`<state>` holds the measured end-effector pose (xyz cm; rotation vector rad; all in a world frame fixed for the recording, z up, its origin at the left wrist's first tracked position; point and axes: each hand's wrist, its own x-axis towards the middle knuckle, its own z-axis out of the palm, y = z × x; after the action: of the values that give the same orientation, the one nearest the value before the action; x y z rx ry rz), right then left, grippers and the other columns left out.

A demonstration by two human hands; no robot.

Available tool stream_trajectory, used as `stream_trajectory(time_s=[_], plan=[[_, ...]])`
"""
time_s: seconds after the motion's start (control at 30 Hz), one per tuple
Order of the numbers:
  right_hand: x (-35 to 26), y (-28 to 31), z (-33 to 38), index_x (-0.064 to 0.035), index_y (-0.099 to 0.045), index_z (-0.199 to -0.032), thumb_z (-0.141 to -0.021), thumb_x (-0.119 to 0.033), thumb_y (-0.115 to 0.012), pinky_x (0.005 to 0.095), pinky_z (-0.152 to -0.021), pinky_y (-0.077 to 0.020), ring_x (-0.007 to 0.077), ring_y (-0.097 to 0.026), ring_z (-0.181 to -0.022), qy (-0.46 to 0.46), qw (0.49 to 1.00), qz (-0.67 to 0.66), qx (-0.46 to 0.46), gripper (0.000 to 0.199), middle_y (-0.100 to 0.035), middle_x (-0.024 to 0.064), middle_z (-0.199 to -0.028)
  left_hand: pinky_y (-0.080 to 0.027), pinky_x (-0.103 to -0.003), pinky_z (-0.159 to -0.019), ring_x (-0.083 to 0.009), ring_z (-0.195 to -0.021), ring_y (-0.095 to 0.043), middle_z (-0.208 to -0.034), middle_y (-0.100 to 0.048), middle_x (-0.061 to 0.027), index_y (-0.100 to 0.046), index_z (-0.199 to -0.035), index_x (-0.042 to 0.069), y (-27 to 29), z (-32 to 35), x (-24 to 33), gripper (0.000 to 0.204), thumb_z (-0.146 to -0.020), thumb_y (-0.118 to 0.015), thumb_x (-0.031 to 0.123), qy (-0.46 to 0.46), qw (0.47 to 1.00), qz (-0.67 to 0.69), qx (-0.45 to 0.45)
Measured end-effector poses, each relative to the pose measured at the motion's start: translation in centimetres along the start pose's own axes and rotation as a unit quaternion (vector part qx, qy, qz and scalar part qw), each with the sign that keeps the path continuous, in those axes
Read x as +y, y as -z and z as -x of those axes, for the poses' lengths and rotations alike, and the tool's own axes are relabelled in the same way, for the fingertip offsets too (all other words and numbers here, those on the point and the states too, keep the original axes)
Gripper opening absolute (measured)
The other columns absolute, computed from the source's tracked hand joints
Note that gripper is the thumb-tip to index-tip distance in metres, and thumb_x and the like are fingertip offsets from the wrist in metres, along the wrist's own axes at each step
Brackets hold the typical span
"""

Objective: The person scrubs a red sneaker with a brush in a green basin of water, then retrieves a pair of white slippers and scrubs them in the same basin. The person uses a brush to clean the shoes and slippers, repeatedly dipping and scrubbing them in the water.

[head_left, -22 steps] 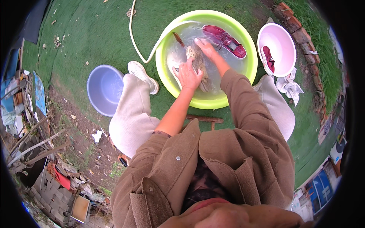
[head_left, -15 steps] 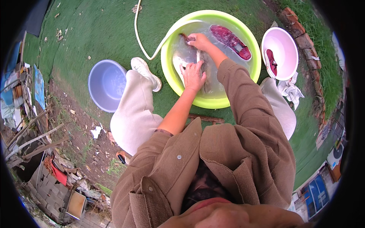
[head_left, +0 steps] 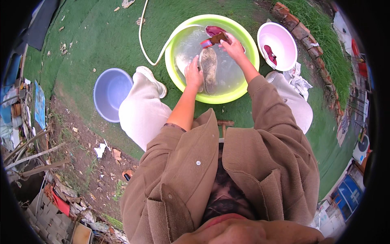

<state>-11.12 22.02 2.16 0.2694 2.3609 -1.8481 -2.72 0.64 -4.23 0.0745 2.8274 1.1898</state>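
In a lime-green basin (head_left: 252, 77) of cloudy water, a shoe lies with its dirty pale sole (head_left: 209, 67) facing up. My left hand (head_left: 193, 74) grips its left edge. Above the toe end, my right hand (head_left: 234, 48) is closed around what looks like a brown scrub brush (head_left: 219, 38) with a red and blue end. Behind the brush a dark red shoe (head_left: 213, 30) is partly hidden. A whitish shape (head_left: 181, 64) shows underwater beside my left hand, too blurred to name.
A pale hose (head_left: 141, 38) runs over the basin's rim. To the right stands a pink basin (head_left: 287, 42) holding a red shoe (head_left: 269, 55), with crumpled white paper (head_left: 298, 76) beside it. A blue bucket (head_left: 111, 91) stands left of my leg. Bricks (head_left: 300, 30) edge the green ground.
My right hand has lifted the brush out of the water and moved it right. The held shoe now shows its sole upward. My left hand has shifted to its left edge.
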Motion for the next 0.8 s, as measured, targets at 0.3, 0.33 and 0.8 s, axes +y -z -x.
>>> stream_trajectory(time_s=[0.3,0.33,0.8], plan=[[3.1,-0.5,12.6,-0.0057,-0.045,-0.12,-0.087,-0.001,-0.055,0.0284,-0.065,-0.0564,0.0174,-0.068,-0.081,-0.065,0.973,-0.134,0.175,0.035,-0.061,0.0108,-0.103,-0.048,-0.043,-0.089,-0.036,-0.103,-0.06,-0.112,-0.064,-0.0187,-0.062,-0.107,0.004,-2.5,5.7,2.8,0.034,-0.077,-0.07,0.017,0.155,0.988,0.015,-0.015],[3.6,-0.3,13.7,-0.0039,-0.044,-0.116,-0.088,-0.002,-0.056,0.0284,-0.063,-0.0565,0.0173,-0.067,-0.078,-0.065,0.976,-0.135,0.159,0.031,-0.06,0.0118,-0.101,-0.049,-0.043,-0.089,-0.0369,-0.104,-0.061,-0.113,-0.064,-0.0204,-0.062,-0.106,0.004,-3.2,6.2,3.1,0.035,-0.077,-0.072,0.02,0.184,0.982,0.017,-0.05],[8.0,1.7,19.8,0.0002,-0.048,-0.109,-0.078,-0.01,-0.064,0.0315,-0.061,-0.0527,0.0185,-0.062,-0.069,-0.237,0.969,0.062,0.033,0.036,-0.059,0.0122,-0.089,-0.052,-0.037,-0.087,-0.0297,-0.105,-0.062,-0.12,-0.06,-0.0202,-0.045,-0.126,-0.008,-10.5,3.2,1.8,0.08,-0.067,-0.081,0.03,0.385,0.912,0.095,-0.105]])
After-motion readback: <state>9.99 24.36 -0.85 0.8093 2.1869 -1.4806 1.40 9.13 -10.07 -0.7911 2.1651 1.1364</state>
